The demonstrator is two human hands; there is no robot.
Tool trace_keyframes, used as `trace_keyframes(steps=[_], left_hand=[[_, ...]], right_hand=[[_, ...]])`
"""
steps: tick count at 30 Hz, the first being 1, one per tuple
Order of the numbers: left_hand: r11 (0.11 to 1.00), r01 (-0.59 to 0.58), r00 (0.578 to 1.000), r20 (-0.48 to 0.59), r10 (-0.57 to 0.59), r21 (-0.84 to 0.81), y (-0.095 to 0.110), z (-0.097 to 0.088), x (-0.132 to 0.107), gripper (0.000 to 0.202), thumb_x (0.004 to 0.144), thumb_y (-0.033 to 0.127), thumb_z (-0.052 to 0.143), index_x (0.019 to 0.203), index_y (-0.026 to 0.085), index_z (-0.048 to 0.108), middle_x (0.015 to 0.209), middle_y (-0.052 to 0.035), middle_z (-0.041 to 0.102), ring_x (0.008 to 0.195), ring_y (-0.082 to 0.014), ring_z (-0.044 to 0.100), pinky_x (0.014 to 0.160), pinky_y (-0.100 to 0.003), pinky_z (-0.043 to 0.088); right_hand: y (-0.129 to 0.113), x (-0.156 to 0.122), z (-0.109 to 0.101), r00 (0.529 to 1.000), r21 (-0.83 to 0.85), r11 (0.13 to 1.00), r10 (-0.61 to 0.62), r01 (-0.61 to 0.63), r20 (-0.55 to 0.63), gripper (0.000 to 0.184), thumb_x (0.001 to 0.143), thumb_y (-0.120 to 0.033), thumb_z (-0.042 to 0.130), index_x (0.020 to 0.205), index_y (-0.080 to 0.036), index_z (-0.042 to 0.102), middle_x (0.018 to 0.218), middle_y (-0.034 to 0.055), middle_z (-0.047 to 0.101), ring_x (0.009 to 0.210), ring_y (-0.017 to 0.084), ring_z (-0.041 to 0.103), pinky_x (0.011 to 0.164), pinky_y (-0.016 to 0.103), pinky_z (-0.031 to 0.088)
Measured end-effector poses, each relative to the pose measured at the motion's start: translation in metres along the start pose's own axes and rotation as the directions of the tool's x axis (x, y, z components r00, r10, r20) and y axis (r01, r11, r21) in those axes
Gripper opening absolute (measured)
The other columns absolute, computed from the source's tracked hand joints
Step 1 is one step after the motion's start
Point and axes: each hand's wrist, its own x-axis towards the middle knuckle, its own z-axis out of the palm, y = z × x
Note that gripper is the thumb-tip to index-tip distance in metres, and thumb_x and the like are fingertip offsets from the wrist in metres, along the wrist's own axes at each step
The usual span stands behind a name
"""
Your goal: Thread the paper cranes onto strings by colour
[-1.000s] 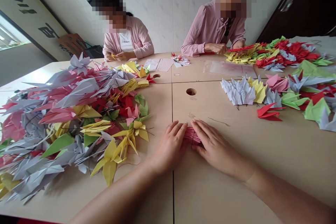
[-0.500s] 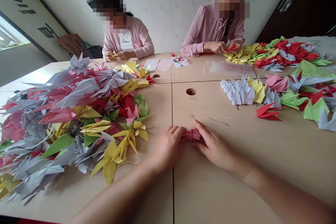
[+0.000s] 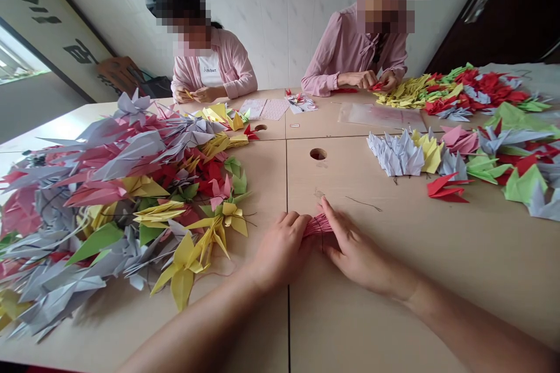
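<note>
A flat stack of pink folded paper [image 3: 315, 225] lies between my hands, just above the table. My left hand [image 3: 280, 253] is closed around its left side, and much of the stack is hidden by that hand. At the right end, the thumb and fingers of my right hand [image 3: 361, 250] close around the edges. A dark thread [image 3: 322, 241] crosses the paper and hangs down at the front. Another loose piece of thread [image 3: 364, 204] rests on the table beyond my right hand.
A large heap of folded paper cranes [image 3: 118, 157] covers the left side. More cranes stand in a row [image 3: 396, 152] at right, with a red crane [image 3: 447, 187] nearby. Two people sit opposite, handling paper. The table [image 3: 420, 239] has a round hole [image 3: 318, 154].
My right hand has moved slightly left and closed further over the stack's right end. The stack has tilted a little. Across the table, the right-hand person's hands have shifted with red paper.
</note>
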Motion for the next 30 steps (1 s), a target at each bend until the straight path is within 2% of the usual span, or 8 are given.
trace_keyframes(steps=[6,10,17,20,22,24,27,30], left_hand=[[1.000,-0.008,1.000,0.027,0.008,0.022,0.000,0.001,-0.002,0.027,0.090,0.023,0.044,0.116,0.016,0.049,0.105,-0.0092,0.059,0.098,-0.0225,0.054,0.087,-0.039,0.047],[1.000,-0.002,0.999,0.046,0.001,0.029,0.000,0.002,-0.002,0.031,0.088,0.020,0.048,0.118,0.017,0.048,0.108,-0.0093,0.058,0.100,-0.0230,0.053,0.089,-0.041,0.046],[0.999,0.016,0.998,0.053,-0.018,0.031,0.000,0.002,-0.002,0.024,0.087,0.020,0.049,0.111,0.017,0.052,0.104,-0.0087,0.058,0.097,-0.0226,0.053,0.087,-0.039,0.046],[0.999,0.019,0.998,0.052,-0.020,0.032,0.000,0.002,-0.001,0.022,0.089,0.021,0.047,0.109,0.016,0.053,0.104,-0.0091,0.059,0.096,-0.0226,0.054,0.086,-0.039,0.047],[1.000,0.014,0.999,0.044,-0.015,0.027,-0.001,0.002,-0.001,0.021,0.089,0.022,0.047,0.109,0.016,0.053,0.103,-0.0091,0.060,0.095,-0.0225,0.054,0.085,-0.039,0.047],[1.000,0.010,0.999,0.040,-0.011,0.027,-0.001,0.001,0.000,0.020,0.089,0.024,0.048,0.107,0.016,0.054,0.102,-0.0090,0.060,0.094,-0.0225,0.054,0.085,-0.039,0.047],[0.999,0.000,0.999,0.035,-0.001,0.032,-0.001,0.001,0.000,0.018,0.089,0.022,0.048,0.105,0.016,0.055,0.100,-0.0086,0.060,0.094,-0.0225,0.054,0.085,-0.038,0.047],[1.000,-0.008,1.000,0.026,0.008,0.028,-0.001,0.002,-0.001,0.018,0.089,0.022,0.048,0.104,0.016,0.055,0.100,-0.0083,0.060,0.093,-0.0224,0.054,0.085,-0.038,0.046]], right_hand=[[0.000,-0.003,0.003,0.999,-0.175,0.983,-0.046,0.047,0.008,0.081,0.092,-0.022,0.040,0.146,-0.026,-0.019,0.153,0.0135,0.023,0.141,0.024,0.020,0.110,0.052,0.028],[-0.002,-0.003,0.000,0.996,-0.259,0.962,-0.084,0.083,0.006,0.081,0.093,-0.031,0.043,0.147,-0.028,-0.017,0.154,0.0109,0.019,0.142,0.026,0.015,0.109,0.056,0.027],[-0.005,-0.001,-0.005,0.992,-0.264,0.957,-0.119,0.122,0.028,0.082,0.093,-0.036,0.044,0.147,-0.027,-0.017,0.153,0.0094,0.022,0.142,0.025,0.015,0.110,0.055,0.026],[-0.001,0.000,-0.004,0.998,-0.244,0.969,-0.053,0.046,-0.021,0.082,0.093,-0.036,0.044,0.147,-0.022,-0.017,0.152,0.0140,0.024,0.141,0.025,0.019,0.110,0.053,0.027],[0.003,0.001,-0.002,0.998,-0.263,0.965,-0.002,-0.014,-0.062,0.081,0.093,-0.038,0.044,0.148,-0.019,-0.012,0.150,0.0170,0.027,0.140,0.028,0.022,0.109,0.055,0.027],[0.007,0.000,0.000,0.997,-0.288,0.957,0.029,-0.048,-0.071,0.077,0.091,-0.041,0.045,0.150,-0.019,-0.001,0.150,0.0175,0.029,0.139,0.031,0.023,0.108,0.058,0.027],[0.009,-0.001,0.002,0.999,-0.286,0.957,0.045,-0.046,-0.010,0.070,0.091,-0.046,0.044,0.148,-0.018,0.017,0.152,0.0150,0.026,0.140,0.031,0.020,0.108,0.057,0.028],[0.009,-0.002,0.002,0.998,-0.268,0.962,0.059,-0.048,0.035,0.067,0.091,-0.048,0.042,0.147,-0.017,0.023,0.153,0.0134,0.022,0.141,0.029,0.017,0.109,0.055,0.028]])
